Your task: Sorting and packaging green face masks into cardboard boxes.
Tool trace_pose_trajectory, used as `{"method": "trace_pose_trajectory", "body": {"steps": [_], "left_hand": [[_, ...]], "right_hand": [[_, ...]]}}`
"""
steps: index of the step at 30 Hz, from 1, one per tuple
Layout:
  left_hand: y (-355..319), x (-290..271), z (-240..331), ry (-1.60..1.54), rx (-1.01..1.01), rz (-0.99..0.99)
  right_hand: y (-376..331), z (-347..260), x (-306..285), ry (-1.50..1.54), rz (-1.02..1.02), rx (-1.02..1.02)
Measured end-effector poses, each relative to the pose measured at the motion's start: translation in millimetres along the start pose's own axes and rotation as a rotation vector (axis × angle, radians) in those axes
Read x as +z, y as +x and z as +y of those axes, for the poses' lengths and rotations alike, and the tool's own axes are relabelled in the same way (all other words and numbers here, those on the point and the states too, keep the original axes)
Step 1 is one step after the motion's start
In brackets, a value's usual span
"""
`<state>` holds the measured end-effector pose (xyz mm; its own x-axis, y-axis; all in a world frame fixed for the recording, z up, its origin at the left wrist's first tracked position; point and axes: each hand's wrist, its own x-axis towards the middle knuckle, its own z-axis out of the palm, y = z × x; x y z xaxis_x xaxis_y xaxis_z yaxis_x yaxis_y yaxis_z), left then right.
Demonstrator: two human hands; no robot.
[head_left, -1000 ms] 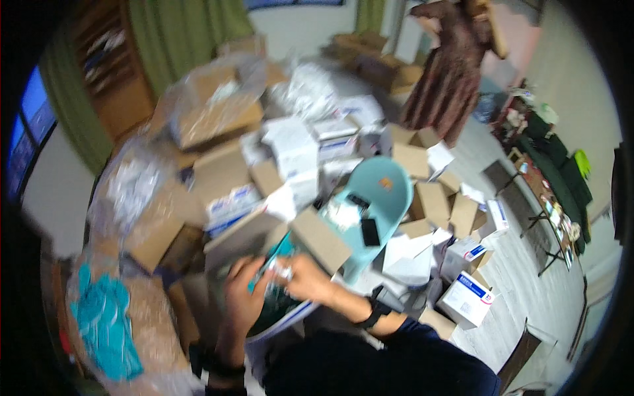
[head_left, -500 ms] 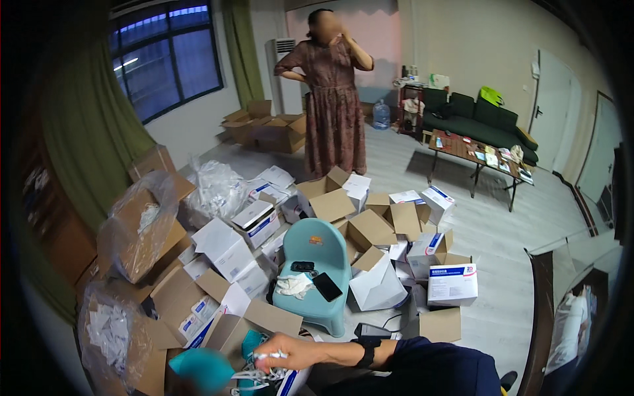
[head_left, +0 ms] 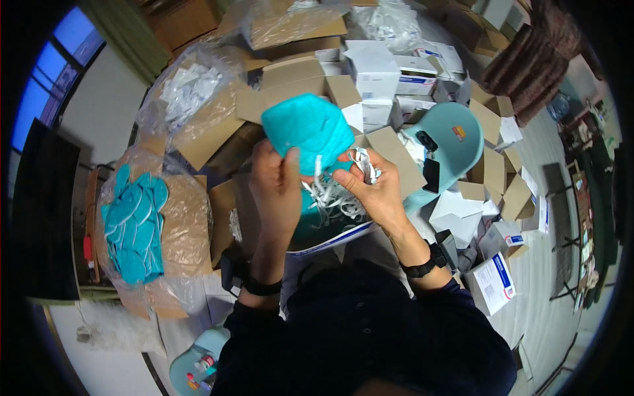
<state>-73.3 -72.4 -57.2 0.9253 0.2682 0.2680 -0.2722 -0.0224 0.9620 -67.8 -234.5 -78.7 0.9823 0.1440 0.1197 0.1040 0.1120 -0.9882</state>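
Note:
A teal face mask [head_left: 310,129] is raised in front of me. My left hand [head_left: 276,185], slightly blurred, has its fingers closed on the mask's lower left edge. My right hand [head_left: 373,188] is closed on a bunch of white straps [head_left: 364,165] just right of the mask, with a bit of teal material by its thumb. Below both hands, a carton [head_left: 333,243] close to my body holds tangled white straps [head_left: 337,198] and more teal pieces. Part of its inside is hidden by my hands.
Left of me, a plastic-lined carton holds a pile of teal masks [head_left: 135,224]. Another lined carton contains white pieces [head_left: 191,92]. A light-blue chair [head_left: 456,142] bears a phone [head_left: 430,175]. Open white boxes [head_left: 492,284] crowd the right. A light-blue stool [head_left: 191,363] with bottles stands behind left.
The view has swung down and to the left, bringing both hands fully into sight. The teal mask, earlier low at the picture's edge, is now held up between them.

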Motion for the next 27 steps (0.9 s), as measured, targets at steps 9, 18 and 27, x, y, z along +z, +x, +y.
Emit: {"method": "trace_pose_trajectory", "body": {"steps": [9,18,27], "left_hand": [[2.4,5.5,-16.8,0.041,0.128,-0.126],[22.7,15.8,-16.2,-0.010,0.172,-0.047],[50.2,-51.8,-23.1,-0.422,-0.199,-0.110]], "right_hand": [[9.3,-4.4,-4.0,-0.093,-0.131,0.060],[29.0,-12.9,-18.4,0.513,-0.292,0.301],[16.2,-0.3,-66.3,0.791,-0.194,0.054]]}}
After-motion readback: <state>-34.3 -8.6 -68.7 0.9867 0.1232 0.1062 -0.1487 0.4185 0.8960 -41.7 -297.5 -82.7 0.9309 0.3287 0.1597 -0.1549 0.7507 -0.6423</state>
